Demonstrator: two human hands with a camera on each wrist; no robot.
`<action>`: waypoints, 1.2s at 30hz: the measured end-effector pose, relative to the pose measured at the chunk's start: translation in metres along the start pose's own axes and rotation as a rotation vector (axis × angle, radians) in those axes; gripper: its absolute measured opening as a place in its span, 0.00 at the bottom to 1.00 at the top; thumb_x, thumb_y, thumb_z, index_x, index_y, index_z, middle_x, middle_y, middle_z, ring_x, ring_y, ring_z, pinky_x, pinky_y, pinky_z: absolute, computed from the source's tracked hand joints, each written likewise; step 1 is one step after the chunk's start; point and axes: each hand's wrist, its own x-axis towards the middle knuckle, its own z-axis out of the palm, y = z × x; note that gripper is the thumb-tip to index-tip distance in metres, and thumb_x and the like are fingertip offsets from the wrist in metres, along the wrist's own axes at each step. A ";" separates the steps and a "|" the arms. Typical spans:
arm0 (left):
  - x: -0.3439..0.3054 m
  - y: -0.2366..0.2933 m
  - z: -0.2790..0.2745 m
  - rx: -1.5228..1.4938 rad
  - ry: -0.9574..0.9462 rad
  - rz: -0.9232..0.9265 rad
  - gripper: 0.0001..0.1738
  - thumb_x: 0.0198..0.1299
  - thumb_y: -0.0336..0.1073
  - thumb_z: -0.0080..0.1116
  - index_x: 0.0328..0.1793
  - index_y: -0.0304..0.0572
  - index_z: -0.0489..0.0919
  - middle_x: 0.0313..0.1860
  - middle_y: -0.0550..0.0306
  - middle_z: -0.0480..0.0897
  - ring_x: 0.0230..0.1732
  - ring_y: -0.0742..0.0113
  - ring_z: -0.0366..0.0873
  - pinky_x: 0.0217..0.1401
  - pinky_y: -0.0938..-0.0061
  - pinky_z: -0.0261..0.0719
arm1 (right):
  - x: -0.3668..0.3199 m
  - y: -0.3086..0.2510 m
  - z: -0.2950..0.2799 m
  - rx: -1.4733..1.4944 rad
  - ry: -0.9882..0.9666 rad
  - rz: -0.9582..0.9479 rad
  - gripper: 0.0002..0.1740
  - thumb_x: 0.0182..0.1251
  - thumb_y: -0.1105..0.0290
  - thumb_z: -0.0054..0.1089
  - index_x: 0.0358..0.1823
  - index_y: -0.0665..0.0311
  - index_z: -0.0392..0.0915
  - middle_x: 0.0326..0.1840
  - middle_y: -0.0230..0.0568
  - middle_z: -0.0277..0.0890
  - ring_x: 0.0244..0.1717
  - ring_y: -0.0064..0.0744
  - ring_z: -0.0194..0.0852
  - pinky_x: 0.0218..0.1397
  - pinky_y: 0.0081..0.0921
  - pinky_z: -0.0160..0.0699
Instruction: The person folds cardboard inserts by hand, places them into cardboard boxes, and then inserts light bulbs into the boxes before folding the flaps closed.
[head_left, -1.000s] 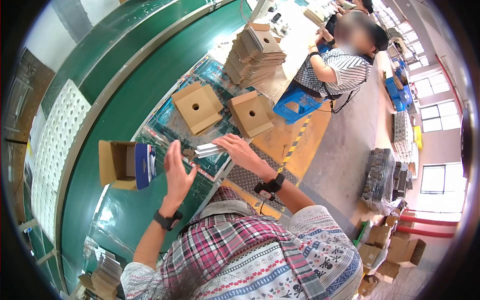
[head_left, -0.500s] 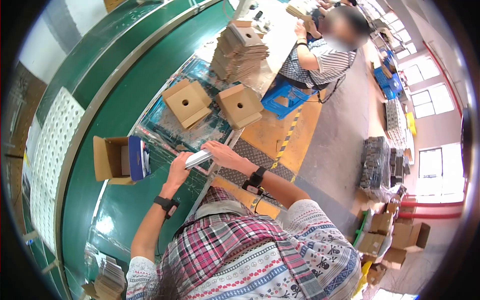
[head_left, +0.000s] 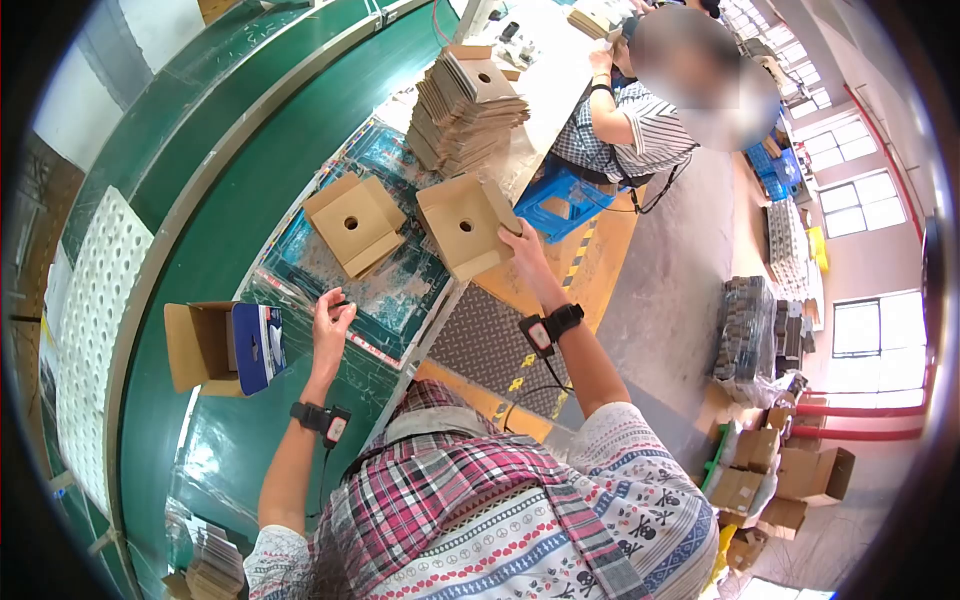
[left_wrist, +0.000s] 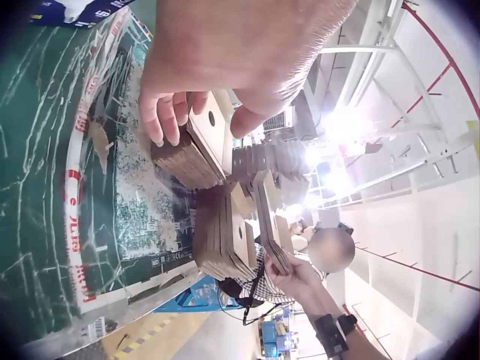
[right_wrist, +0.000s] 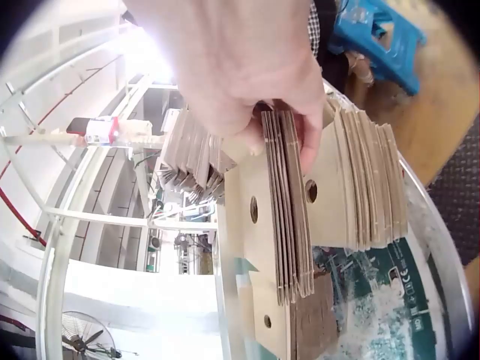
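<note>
Right hand (head_left: 530,262) grips a thin bundle of flat brown cardboard pieces with round holes (head_left: 463,227) by its edge; left hand (head_left: 329,338) is empty, fingers loosely bent, thumb apart.

In the right wrist view the grip pinches one end between thumb and fingers, and the bundle's long edges run away from it; from the head view, the bundle extends leftward from the right hand, which is the nearer hand. The left wrist view shows it raised at a tilt beside a brown cardboard pile (left_wrist: 226,238). A second holed cardboard pile (head_left: 354,228) lies on the green film-covered counter (head_left: 235,440), between the bundle and an open blue-and-brown box (head_left: 252,350), beyond the left hand.
</note>
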 end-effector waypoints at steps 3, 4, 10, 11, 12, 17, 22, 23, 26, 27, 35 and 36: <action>0.005 -0.005 0.003 -0.023 0.008 -0.049 0.22 0.56 0.33 0.56 0.57 0.34 0.68 0.49 0.51 0.72 0.48 0.66 0.72 0.51 0.73 0.71 | 0.018 0.003 -0.002 -0.226 0.057 0.030 0.21 0.59 0.70 0.57 0.52 0.71 0.64 0.46 0.42 0.72 0.45 0.30 0.71 0.47 0.26 0.70; 0.006 -0.006 0.004 -0.033 0.013 -0.063 0.22 0.56 0.33 0.56 0.56 0.34 0.68 0.48 0.51 0.73 0.48 0.66 0.72 0.50 0.73 0.72 | 0.022 0.005 -0.003 -0.398 0.085 0.028 0.21 0.58 0.69 0.57 0.51 0.70 0.65 0.46 0.43 0.73 0.44 0.33 0.72 0.48 0.27 0.70; 0.020 -0.022 0.005 -0.006 0.077 -0.095 0.22 0.58 0.35 0.54 0.58 0.36 0.67 0.49 0.53 0.73 0.46 0.68 0.73 0.44 0.76 0.73 | 0.010 0.003 0.017 -1.031 0.283 0.008 0.22 0.53 0.65 0.61 0.47 0.67 0.68 0.51 0.50 0.66 0.52 0.48 0.64 0.49 0.39 0.67; 0.025 -0.026 0.005 -0.002 0.108 -0.081 0.22 0.58 0.35 0.54 0.58 0.36 0.67 0.49 0.53 0.73 0.46 0.68 0.74 0.44 0.76 0.73 | 0.008 0.002 0.019 -1.117 0.327 -0.030 0.22 0.52 0.65 0.61 0.47 0.67 0.68 0.53 0.51 0.64 0.53 0.49 0.61 0.49 0.40 0.67; 0.030 -0.029 0.007 0.001 0.139 -0.066 0.22 0.58 0.35 0.54 0.58 0.36 0.67 0.49 0.52 0.73 0.46 0.68 0.74 0.44 0.76 0.73 | 0.009 0.001 0.019 -1.166 0.340 -0.055 0.23 0.52 0.65 0.61 0.47 0.68 0.68 0.53 0.51 0.63 0.54 0.49 0.60 0.50 0.40 0.66; 0.053 -0.026 0.013 0.171 0.341 0.015 0.24 0.58 0.36 0.55 0.58 0.33 0.66 0.52 0.47 0.69 0.50 0.61 0.71 0.53 0.69 0.69 | 0.007 -0.026 0.032 -1.321 0.317 -0.603 0.23 0.53 0.67 0.60 0.49 0.70 0.68 0.54 0.52 0.61 0.53 0.53 0.58 0.55 0.39 0.62; 0.080 -0.020 0.017 0.338 0.352 -0.036 0.33 0.58 0.43 0.55 0.63 0.30 0.61 0.55 0.44 0.65 0.58 0.54 0.64 0.60 0.65 0.62 | 0.027 -0.019 0.108 -0.959 -0.105 -0.545 0.22 0.56 0.68 0.57 0.50 0.71 0.67 0.50 0.55 0.63 0.53 0.54 0.58 0.57 0.41 0.59; 0.084 -0.020 0.019 0.333 0.352 -0.045 0.33 0.58 0.43 0.55 0.63 0.29 0.61 0.55 0.43 0.64 0.58 0.53 0.64 0.60 0.65 0.62 | 0.036 -0.011 0.126 -0.893 -0.105 -0.547 0.21 0.56 0.68 0.57 0.48 0.73 0.67 0.49 0.56 0.63 0.53 0.55 0.58 0.56 0.42 0.60; 0.097 -0.025 0.024 0.355 0.329 -0.073 0.31 0.59 0.42 0.54 0.62 0.28 0.62 0.57 0.40 0.62 0.59 0.49 0.61 0.61 0.63 0.61 | 0.055 -0.010 0.171 -0.928 -0.120 -0.424 0.21 0.58 0.67 0.56 0.46 0.78 0.67 0.49 0.61 0.63 0.52 0.58 0.58 0.57 0.44 0.60; 0.097 -0.018 0.024 0.361 0.281 -0.114 0.30 0.59 0.42 0.53 0.61 0.27 0.62 0.57 0.39 0.62 0.59 0.48 0.61 0.61 0.63 0.61 | 0.059 -0.011 0.182 -0.979 -0.130 -0.357 0.21 0.58 0.66 0.55 0.45 0.79 0.67 0.49 0.63 0.62 0.52 0.59 0.58 0.57 0.44 0.60; 0.096 -0.032 0.029 0.232 0.221 -0.144 0.21 0.60 0.38 0.50 0.54 0.29 0.66 0.52 0.40 0.70 0.53 0.51 0.69 0.53 0.62 0.65 | 0.089 0.038 0.199 -0.991 -0.179 -0.198 0.23 0.55 0.66 0.56 0.45 0.81 0.66 0.47 0.65 0.65 0.49 0.62 0.65 0.49 0.47 0.68; 0.093 -0.025 0.032 0.164 0.222 -0.161 0.21 0.59 0.38 0.51 0.53 0.29 0.66 0.53 0.39 0.70 0.54 0.50 0.68 0.54 0.62 0.65 | 0.089 0.036 0.199 -0.956 -0.177 -0.192 0.24 0.55 0.65 0.57 0.45 0.81 0.66 0.47 0.65 0.66 0.49 0.62 0.67 0.49 0.47 0.69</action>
